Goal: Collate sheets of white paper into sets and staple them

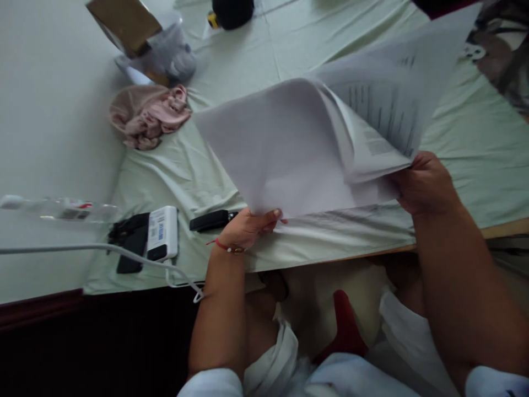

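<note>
Paper sheets [273,146] were up in both hands, over the front part of the desk [467,187], which had a wrinkled pale green cloth on it. Left hand [243,229] had the near left corner: thumb on top, fingers under, pinching it. Right hand [430,184] gripped the right side, fingers pinching the edge where several sheets met; fingertips there partly hidden, exact hold unclear. Top sheet showed a blank face, its right part curled over into a loose fold. Printed lines were visible on the sheets to the right, too blurred to read. Couldn't tell if the far edges touched the cloth. Red string bracelet [229,248] on the left wrist. Dark oblong object [209,220] lay just beside the left hand, on the cloth. Left of that: white power-bank-like box [163,231] with a cable at its near end, overlapping a flat black item [134,245]. Pale cable [99,246] crossed in front of both, ending visually at the left forearm. Clear bottle [74,209] sat further left, by the wall; support not clear. Farther back: crumpled pink cloth [152,116], then a clear plastic bag [176,55] with a brown box [126,25] against it.
</note>
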Demonstrator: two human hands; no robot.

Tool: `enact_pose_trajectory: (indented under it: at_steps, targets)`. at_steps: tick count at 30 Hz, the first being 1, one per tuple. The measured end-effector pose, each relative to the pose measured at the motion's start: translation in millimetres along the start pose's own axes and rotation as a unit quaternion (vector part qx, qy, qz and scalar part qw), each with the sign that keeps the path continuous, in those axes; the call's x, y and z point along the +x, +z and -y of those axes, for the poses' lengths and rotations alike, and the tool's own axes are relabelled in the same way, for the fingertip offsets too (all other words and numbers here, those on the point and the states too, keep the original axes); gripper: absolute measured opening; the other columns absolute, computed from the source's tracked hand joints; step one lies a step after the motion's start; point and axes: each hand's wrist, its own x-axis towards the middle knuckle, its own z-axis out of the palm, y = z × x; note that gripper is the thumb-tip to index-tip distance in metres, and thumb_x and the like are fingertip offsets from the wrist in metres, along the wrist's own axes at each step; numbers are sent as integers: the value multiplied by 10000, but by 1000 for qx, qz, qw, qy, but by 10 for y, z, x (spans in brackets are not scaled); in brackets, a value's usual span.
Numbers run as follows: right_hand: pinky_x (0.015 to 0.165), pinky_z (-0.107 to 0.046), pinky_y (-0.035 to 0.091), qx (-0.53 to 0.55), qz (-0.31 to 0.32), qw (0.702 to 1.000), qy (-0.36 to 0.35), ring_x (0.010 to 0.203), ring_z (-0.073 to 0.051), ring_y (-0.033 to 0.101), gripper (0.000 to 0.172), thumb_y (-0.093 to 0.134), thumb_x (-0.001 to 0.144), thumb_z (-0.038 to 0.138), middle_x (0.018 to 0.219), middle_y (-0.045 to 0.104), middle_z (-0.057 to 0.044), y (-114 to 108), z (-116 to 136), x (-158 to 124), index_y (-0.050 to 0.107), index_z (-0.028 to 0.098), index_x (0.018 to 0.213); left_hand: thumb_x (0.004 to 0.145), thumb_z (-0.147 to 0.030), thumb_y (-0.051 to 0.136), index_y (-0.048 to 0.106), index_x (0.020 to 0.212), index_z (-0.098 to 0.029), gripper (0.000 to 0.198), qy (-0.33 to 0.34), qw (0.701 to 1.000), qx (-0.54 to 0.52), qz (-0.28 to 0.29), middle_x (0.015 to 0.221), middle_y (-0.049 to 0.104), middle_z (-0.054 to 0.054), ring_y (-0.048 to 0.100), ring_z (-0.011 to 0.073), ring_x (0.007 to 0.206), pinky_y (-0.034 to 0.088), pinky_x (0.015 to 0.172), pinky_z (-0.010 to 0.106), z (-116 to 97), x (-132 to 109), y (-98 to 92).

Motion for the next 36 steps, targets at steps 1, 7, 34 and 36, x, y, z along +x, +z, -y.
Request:
enact_pose_trajectory:
  at_steps: [1, 7, 34, 36]
  targets:
    - [785, -327, 616, -1, -19, 1000, 19, 830, -210, 749, 342, 1059, 533, 327, 800, 790, -17, 4, 6, 3, 771, 223, 684, 697, -600, 932, 754, 719, -131, 502, -1, 1000, 13, -6, 538, 489, -30, 363, 71, 507, 233, 494, 248, -5, -5, 7]
    - [579, -248, 559, 16, -62, 991, 119, 585, -116, 626, 257, 993, 678, 269, 691, 719, -1, 80, 96, -6, 748, 191, 688, 726, -595, 907, 727, 679, -139, 493, -5, 998, 62, 1, 489, 489, -27, 419, 85, 505, 294, 521, 256, -35, -63, 64]
    - [594, -229, 573, -4, -26, 978, 208, 663, -132, 683, 224, 963, 626, 189, 788, 797, 24, 104, 162, -98, 763, 233, 718, 681, -562, 978, 539, 656, -193, 574, 60, 994, -61, -72, 590, 390, -76, 295, 53, 535, 264, 516, 235, -45, -113, -32]
    - [591, -231, 572, 0, -12, 976, 217, 675, -138, 689, 249, 984, 612, 216, 794, 796, 18, 107, 134, -105, 789, 228, 766, 693, -560, 971, 535, 659, -192, 572, 73, 993, -55, -78, 588, 398, -76, 305, 53, 534, 274, 524, 239, -43, -124, -48]
